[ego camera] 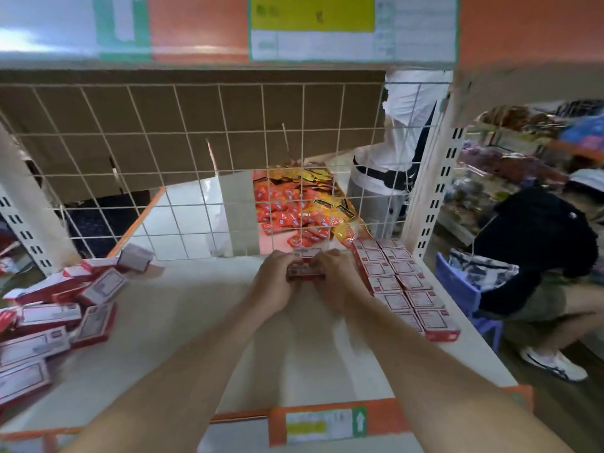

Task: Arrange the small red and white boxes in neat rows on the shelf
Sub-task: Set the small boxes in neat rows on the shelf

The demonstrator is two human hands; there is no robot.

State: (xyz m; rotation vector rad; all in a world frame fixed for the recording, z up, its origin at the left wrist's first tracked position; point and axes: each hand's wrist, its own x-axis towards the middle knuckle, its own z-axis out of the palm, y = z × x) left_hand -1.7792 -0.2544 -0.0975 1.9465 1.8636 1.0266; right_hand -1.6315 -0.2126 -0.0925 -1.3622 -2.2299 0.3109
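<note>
Nearest you, the orange shelf edge strip [327, 423] with its price label marks the front of the white shelf [202, 308]. Both your forearms reach over it toward the back.

Head view, centre: your left hand [273, 282] and right hand [333, 279] are closed from either side on a small stack of red and white boxes [305, 271], pressed against the shelf near the wire mesh back panel [196, 158]. The fingers curl over the box tops, thumbs toward you. The two-sided hold appears intended to square the boxes before they are slid into line; motion blur prevents an exact count of the boxes held.

Head view, right: two finished rows of boxes [402, 279] lie flat, labels up, edges touching, running from the mesh to near the front edge. The held stack sits just beside these rows, at the back, where a third row would probably begin.

Head view, left: the loose pile of boxes [55, 318] lies tumbled at mixed angles, well apart from the rows, still unsorted.
</note>
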